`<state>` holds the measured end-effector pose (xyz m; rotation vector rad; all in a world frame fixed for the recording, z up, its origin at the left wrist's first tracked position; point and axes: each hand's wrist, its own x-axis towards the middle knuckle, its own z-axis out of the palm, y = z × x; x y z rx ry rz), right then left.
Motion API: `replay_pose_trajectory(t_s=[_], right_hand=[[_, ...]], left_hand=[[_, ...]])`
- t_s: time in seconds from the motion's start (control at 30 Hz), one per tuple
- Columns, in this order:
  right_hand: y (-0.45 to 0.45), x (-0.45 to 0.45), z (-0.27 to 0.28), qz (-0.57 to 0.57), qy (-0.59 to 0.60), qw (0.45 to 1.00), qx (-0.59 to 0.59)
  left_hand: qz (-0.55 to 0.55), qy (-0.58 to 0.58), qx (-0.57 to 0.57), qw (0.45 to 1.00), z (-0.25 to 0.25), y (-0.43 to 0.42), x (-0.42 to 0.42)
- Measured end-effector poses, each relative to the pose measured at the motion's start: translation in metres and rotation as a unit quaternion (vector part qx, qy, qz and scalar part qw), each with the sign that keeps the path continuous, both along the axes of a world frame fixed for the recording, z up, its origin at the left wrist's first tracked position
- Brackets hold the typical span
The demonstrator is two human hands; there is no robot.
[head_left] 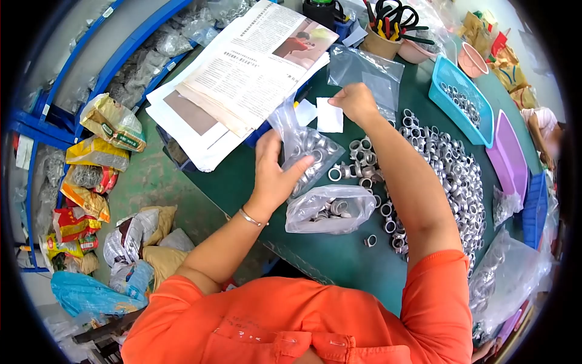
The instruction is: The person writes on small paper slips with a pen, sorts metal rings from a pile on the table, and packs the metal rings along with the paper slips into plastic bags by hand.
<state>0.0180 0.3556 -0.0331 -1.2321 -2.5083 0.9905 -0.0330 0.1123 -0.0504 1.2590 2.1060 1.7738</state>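
Observation:
My left hand (276,170) is closed around a clear plastic bag (314,159) with several metal rings inside, its top standing up beside the newspapers. Between the fingertips of my right hand (357,103) is a small white paper slip (330,115). Another pale slip (306,113) lies just left of it. A second plastic bag (330,209), open at the top and partly filled with rings, rests on the table nearer my body. To the right spreads a large heap of grey metal rings (451,176), partly hidden by my right forearm. One loose ring (370,241) lies apart.
Newspapers (242,73) are stacked at the table's left edge. A flat clear bag (367,76) and a tub of pliers and scissors (381,43) are at the back. A blue basket (462,100) and a purple tray (508,158) stand right. Another person (545,130) is at far right.

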Motion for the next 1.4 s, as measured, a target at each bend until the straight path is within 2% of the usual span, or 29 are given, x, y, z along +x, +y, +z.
replay_pose_trajectory(t_s=[0.07, 0.17, 0.2, 0.23, 0.27, 0.33, 0.5, 0.73, 0.77, 0.8, 0.83, 0.87, 0.9, 0.97, 1.03, 1.07, 1.1, 1.17, 1.2, 1.23, 1.27, 1.3, 1.37, 1.4], right_hand=[[-0.002, 0.001, 0.005, 0.0, -0.007, 1.0, 0.008], [-0.004, 0.002, 0.007, -0.028, 0.014, 0.999, -0.011], [0.001, 0.002, 0.001, -0.027, 0.013, 0.999, -0.012], [0.007, 0.002, -0.007, -0.022, 0.027, 0.999, -0.019], [0.013, 0.001, -0.016, -0.018, 0.041, 0.999, -0.027], [0.0, 0.007, 0.003, -0.015, 0.051, 0.998, -0.039], [-0.003, 0.015, 0.007, -0.014, 0.102, 0.994, -0.032], [0.001, 0.037, 0.026, -0.061, 0.13, 0.983, -0.112], [-0.002, 0.042, 0.029, -0.064, 0.154, 0.975, -0.147], [-0.006, 0.046, 0.031, -0.064, 0.154, 0.975, -0.146], [-0.013, 0.052, 0.032, 0.026, 0.222, 0.951, -0.211], [-0.021, 0.058, 0.033, 0.116, 0.286, 0.911, -0.274], [-0.029, 0.064, 0.037, 0.19, 0.252, 0.905, -0.285], [-0.044, 0.066, 0.037, 0.335, 0.226, 0.878, -0.256], [-0.048, 0.063, 0.05, 0.351, 0.187, 0.878, -0.266], [-0.049, 0.061, 0.054, 0.366, 0.147, 0.877, -0.276], [-0.045, 0.055, 0.051, 0.347, 0.158, 0.888, -0.258], [-0.044, 0.038, 0.054, 0.326, 0.122, 0.908, -0.233], [-0.047, 0.029, 0.054, 0.389, 0.097, 0.906, -0.132], [-0.054, 0.022, 0.05, 0.418, 0.097, 0.889, -0.158], [-0.062, 0.017, 0.049, 0.447, 0.076, 0.88, -0.143], [-0.067, 0.015, 0.048, 0.476, 0.055, 0.868, -0.127], [-0.067, 0.013, 0.043, 0.466, 0.051, 0.874, -0.133], [-0.066, 0.011, 0.04, 0.457, 0.045, 0.878, -0.137]], left_hand=[[-0.024, 0.025, -0.02, 0.999, 0.001, 0.001, -0.001], [-0.124, 0.016, 0.012, 0.992, 0.004, -0.003, 0.006], [-0.144, 0.085, 0.007, 0.986, 0.006, -0.004, 0.007], [-0.142, 0.083, 0.006, 0.986, 0.006, -0.005, 0.007], [-0.18, 0.133, 0.016, 0.975, 0.007, -0.006, 0.006], [-0.236, 0.194, 0.03, 0.952, 0.011, -0.006, 0.005], [-0.254, 0.201, 0.022, 0.946, 0.01, -0.007, 0.004], [-0.289, 0.218, -0.001, 0.932, 0.008, -0.008, -0.002], [-0.29, 0.217, 0.0, 0.932, 0.004, -0.009, -0.002], [-0.313, 0.014, 0.03, 0.949, -0.001, -0.011, -0.001], [-0.323, -0.191, 0.057, 0.925, -0.005, -0.012, 0.0], [-0.279, -0.255, 0.095, 0.921, -0.008, -0.009, 0.001], [-0.213, -0.306, 0.108, 0.922, -0.009, -0.006, 0.002], [-0.174, -0.29, 0.076, 0.938, -0.006, -0.004, 0.003], [-0.189, -0.097, 0.006, 0.977, -0.007, -0.006, -0.002], [-0.16, -0.027, -0.029, 0.986, -0.005, -0.013, 0.001], [-0.161, -0.026, -0.028, 0.986, -0.007, -0.014, 0.003], [-0.135, -0.036, 0.058, 0.988, -0.02, -0.011, 0.005], [-0.134, -0.118, 0.105, 0.978, -0.029, -0.007, 0.004], [-0.136, -0.183, 0.117, 0.967, -0.021, -0.006, 0.007], [-0.087, -0.093, 0.106, 0.986, -0.012, -0.005, 0.009], [-0.068, -0.083, 0.115, 0.988, -0.008, -0.006, 0.011], [-0.048, -0.073, 0.123, 0.989, -0.007, -0.008, 0.007], [-0.065, 0.013, 0.107, 0.992, -0.011, -0.011, -0.001]])
